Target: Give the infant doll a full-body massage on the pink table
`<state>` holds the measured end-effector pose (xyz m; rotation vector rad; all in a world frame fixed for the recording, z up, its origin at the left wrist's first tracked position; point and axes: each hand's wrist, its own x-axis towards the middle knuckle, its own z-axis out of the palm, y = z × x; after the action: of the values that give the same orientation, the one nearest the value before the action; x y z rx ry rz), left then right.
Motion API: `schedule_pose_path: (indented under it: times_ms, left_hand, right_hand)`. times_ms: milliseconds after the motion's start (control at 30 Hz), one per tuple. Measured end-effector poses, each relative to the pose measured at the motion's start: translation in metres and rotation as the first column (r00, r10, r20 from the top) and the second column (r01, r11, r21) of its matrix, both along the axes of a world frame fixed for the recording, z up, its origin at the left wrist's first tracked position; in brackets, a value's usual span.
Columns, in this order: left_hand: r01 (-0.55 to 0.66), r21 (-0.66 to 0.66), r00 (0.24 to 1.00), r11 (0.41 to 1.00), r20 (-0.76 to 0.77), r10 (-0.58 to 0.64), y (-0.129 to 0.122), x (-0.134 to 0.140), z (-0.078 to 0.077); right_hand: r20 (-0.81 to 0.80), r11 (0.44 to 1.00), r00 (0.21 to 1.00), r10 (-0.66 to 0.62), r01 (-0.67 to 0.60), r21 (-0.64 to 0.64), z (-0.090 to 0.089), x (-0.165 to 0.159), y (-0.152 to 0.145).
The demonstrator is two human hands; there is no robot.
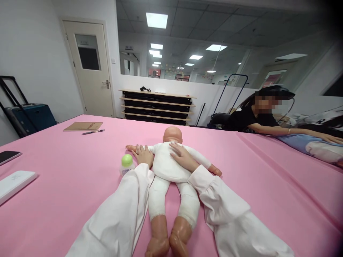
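A baby doll (pixel 167 166) with a white cloth body lies face down on the pink table cover, its head away from me and its feet toward me. My right hand (pixel 183 157) rests on the doll's upper back with fingers stretched out. At the doll's left side, my left hand (pixel 144 156) lies over its outstretched arm, fingers spread. Close beside my left wrist stands a small bottle (pixel 127 165) with a green cap, its lower part partly covered by my white sleeve. Neither hand is wrapped round anything.
On the pink table (pixel 88 171) lie a brown notebook (pixel 83 126), a pen (pixel 93 132), a white box-like device (pixel 16 184) and a phone (pixel 8 156). At the right, another person (pixel 257 114) reaches over a blue cloth item (pixel 294 144). Shelves (pixel 158 105) stand behind.
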<state>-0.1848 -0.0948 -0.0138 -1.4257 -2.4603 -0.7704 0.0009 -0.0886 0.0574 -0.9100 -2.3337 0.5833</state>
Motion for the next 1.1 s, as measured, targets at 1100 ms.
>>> schedule_pose_path:
  times_ms: [1100]
  left_hand:
    - [0.828,-0.145,0.555,0.541,0.076,-0.829,-0.064,0.043,0.038]
  right_hand:
    - [0.01,0.978,1.0,-0.005,0.003,0.21,-0.088,0.056,-0.036]
